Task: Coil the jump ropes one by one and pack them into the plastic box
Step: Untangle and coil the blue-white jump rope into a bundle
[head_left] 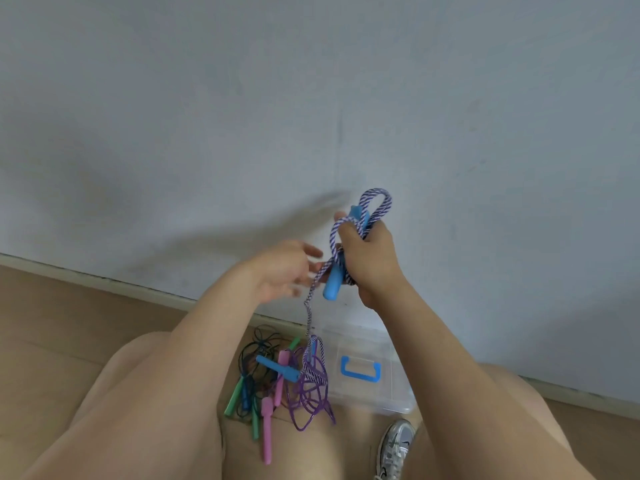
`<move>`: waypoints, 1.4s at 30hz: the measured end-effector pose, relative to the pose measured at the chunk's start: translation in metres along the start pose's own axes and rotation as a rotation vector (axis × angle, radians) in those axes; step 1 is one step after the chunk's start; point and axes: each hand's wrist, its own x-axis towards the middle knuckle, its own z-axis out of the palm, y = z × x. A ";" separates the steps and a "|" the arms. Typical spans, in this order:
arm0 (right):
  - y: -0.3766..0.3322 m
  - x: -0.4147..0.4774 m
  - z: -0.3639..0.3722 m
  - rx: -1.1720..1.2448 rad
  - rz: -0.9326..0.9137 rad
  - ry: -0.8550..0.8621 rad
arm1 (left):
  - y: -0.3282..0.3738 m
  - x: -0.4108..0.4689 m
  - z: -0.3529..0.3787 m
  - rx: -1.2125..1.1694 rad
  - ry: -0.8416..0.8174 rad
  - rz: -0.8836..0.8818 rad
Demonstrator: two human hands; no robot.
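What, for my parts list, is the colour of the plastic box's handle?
Blue; the handle on the clear plastic box shows best in the head view.

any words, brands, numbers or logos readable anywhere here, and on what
No text can be read anywhere in this view.
plastic box: clear lid, blue carry handle, no label visible.
striped jump rope and its blue grip: plain, no print visible.
pink grip and the other grips on the floor: plain.
shoe: dark marks on it, too small and blurred to read.
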 end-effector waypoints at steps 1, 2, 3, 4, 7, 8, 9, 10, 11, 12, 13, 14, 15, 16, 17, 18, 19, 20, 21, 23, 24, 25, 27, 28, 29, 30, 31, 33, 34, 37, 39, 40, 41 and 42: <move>-0.004 0.000 0.000 0.090 0.005 0.023 | -0.004 -0.002 0.002 0.181 -0.073 -0.047; -0.008 -0.002 -0.001 0.196 0.017 0.022 | -0.004 -0.006 0.005 0.322 -0.161 -0.054; -0.014 -0.005 -0.001 0.310 0.031 0.013 | -0.005 -0.008 0.007 0.420 -0.253 -0.042; -0.018 -0.008 -0.002 0.419 0.041 0.010 | -0.006 -0.010 0.011 0.481 -0.332 -0.036; -0.027 -0.010 -0.009 0.663 0.013 0.024 | -0.015 -0.006 0.017 0.595 -0.408 -0.041; -0.028 -0.009 -0.011 0.695 -0.002 0.033 | -0.020 -0.003 0.015 0.633 -0.388 -0.043; -0.029 -0.009 -0.014 0.693 -0.011 0.042 | -0.023 0.000 0.012 0.686 -0.347 -0.037; -0.029 -0.009 -0.016 0.664 -0.021 0.050 | -0.026 0.003 0.008 0.744 -0.282 -0.025; -0.030 -0.010 -0.017 0.613 -0.032 0.051 | -0.028 0.005 0.002 0.779 -0.198 -0.001; -0.030 -0.010 -0.019 0.528 -0.038 0.051 | -0.028 0.006 -0.002 0.779 -0.113 0.035; -0.028 -0.008 -0.022 0.422 -0.033 0.042 | -0.026 0.005 -0.005 0.740 -0.045 0.072; -0.026 -0.006 -0.024 0.301 -0.016 0.022 | -0.024 0.004 -0.008 0.646 0.005 0.107; -0.023 -0.006 -0.027 0.176 0.021 -0.011 | -0.021 0.002 -0.009 0.522 0.042 0.142; -0.022 -0.007 -0.028 0.055 0.072 -0.062 | -0.016 -0.002 -0.010 0.410 0.078 0.190; -0.020 -0.009 -0.029 -0.051 0.108 -0.125 | -0.011 -0.006 -0.013 0.342 0.113 0.255; -0.020 -0.011 -0.027 -0.133 0.128 -0.190 | -0.006 -0.009 -0.016 0.330 0.137 0.322; -0.021 -0.014 -0.025 -0.192 0.150 -0.245 | -0.001 -0.013 -0.019 0.334 0.144 0.386; -0.020 -0.017 -0.023 -0.220 0.177 -0.296 | 0.002 -0.014 -0.023 0.336 0.143 0.435; -0.021 -0.021 -0.020 -0.218 0.206 -0.349 | 0.003 -0.015 -0.027 0.345 0.143 0.475; -0.024 -0.026 -0.014 -0.210 0.231 -0.450 | 0.002 -0.017 -0.032 0.405 0.188 0.510; -0.025 -0.028 -0.012 -0.228 0.212 -0.474 | 0.002 -0.018 -0.032 0.416 0.213 0.527; -0.025 -0.030 -0.010 -0.248 0.184 -0.466 | 0.002 -0.018 -0.032 0.377 0.222 0.559; -0.024 -0.030 -0.005 -0.266 0.099 -0.381 | 0.002 -0.022 -0.031 0.226 0.202 0.599; -0.022 -0.029 -0.004 -0.268 0.054 -0.320 | 0.002 -0.023 -0.032 0.192 0.188 0.596; -0.022 -0.028 -0.003 -0.258 0.015 -0.265 | 0.001 -0.023 -0.033 0.199 0.180 0.600; -0.021 -0.027 -0.002 -0.232 -0.021 -0.218 | -0.002 -0.022 -0.035 0.256 0.186 0.592; -0.022 -0.027 -0.002 -0.186 -0.046 -0.182 | -0.005 -0.020 -0.037 0.334 0.190 0.575; -0.022 -0.027 -0.001 -0.051 -0.080 -0.128 | -0.010 -0.017 -0.037 0.522 0.181 0.517; -0.023 -0.029 0.000 0.017 -0.107 -0.098 | -0.013 -0.014 -0.035 0.610 0.168 0.489; -0.029 -0.031 0.003 0.287 -0.185 0.011 | -0.027 -0.005 -0.031 0.793 0.170 0.352; -0.032 -0.029 0.003 0.578 -0.145 0.050 | -0.041 0.004 -0.032 0.839 0.214 0.257; -0.035 -0.029 0.002 0.712 -0.103 0.049 | -0.048 0.007 -0.032 0.852 0.223 0.219; -0.037 -0.028 0.000 0.810 -0.070 0.044 | -0.054 0.011 -0.031 0.871 0.223 0.194; -0.036 -0.027 -0.003 0.845 -0.048 0.051 | -0.057 0.012 -0.030 0.896 0.222 0.170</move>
